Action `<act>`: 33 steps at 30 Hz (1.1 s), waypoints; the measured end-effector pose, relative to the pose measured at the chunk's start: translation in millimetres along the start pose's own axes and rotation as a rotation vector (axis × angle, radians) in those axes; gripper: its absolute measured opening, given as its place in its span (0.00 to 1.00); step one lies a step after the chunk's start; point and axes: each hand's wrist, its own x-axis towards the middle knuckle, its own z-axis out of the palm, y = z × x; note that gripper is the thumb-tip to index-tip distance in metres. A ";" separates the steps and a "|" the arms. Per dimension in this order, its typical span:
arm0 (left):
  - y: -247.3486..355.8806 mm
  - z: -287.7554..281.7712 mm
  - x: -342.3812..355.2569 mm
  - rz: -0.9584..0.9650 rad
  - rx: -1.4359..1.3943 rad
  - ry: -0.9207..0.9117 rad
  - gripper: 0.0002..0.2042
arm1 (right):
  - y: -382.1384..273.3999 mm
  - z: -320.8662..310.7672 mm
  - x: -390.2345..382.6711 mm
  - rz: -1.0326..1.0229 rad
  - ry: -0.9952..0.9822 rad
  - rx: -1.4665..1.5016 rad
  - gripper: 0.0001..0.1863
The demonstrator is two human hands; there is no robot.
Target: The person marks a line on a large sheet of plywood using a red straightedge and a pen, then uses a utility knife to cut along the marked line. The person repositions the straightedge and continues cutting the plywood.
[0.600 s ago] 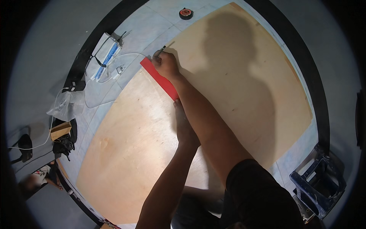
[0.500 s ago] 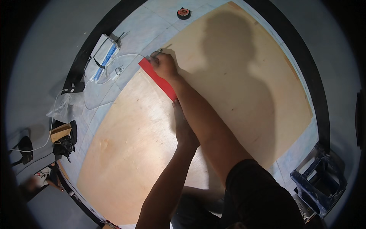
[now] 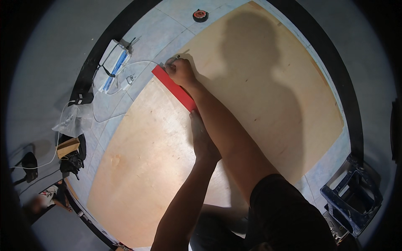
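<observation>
A red straight bar (image 3: 172, 87) lies slantwise on a large pale plywood sheet (image 3: 138, 167), its far end at the sheet's left edge. My right hand (image 3: 182, 74) is closed at that far end, round a slim pen-like tool (image 3: 178, 57) whose end sticks out above the fingers. My left hand (image 3: 202, 140) is at the bar's near end, with the thumb against it. The right forearm crosses over and hides most of the left fingers.
Left of the sheet, on the tiles, are a white-and-blue bundle (image 3: 114, 67), a white plug with cable (image 3: 127, 81), a clear plastic bag (image 3: 75, 121) and an open cardboard box (image 3: 68, 148). A tape measure (image 3: 200, 16) lies beyond; a dark blue plastic stool (image 3: 351, 201) stands right.
Both hands and the red bar stay nearly in place. The view shifts slightly.
</observation>
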 end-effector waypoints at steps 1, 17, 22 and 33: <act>-4.1 5.2 -1.0 -0.017 -0.036 0.014 0.49 | -1.2 -0.1 -0.1 0.012 -0.014 -0.025 0.07; 4.0 -16.4 -5.6 -0.077 0.065 -0.213 0.77 | -3.9 -45.1 -37.3 -0.113 -0.097 -0.017 0.06; -7.5 -10.2 -11.2 -0.101 0.053 -0.143 0.85 | -36.7 -82.9 -74.5 0.002 -0.243 -0.065 0.08; -2.8 -13.0 -10.4 -0.068 -0.015 -0.067 0.78 | -19.9 -33.2 -34.7 -0.075 -0.115 -0.096 0.09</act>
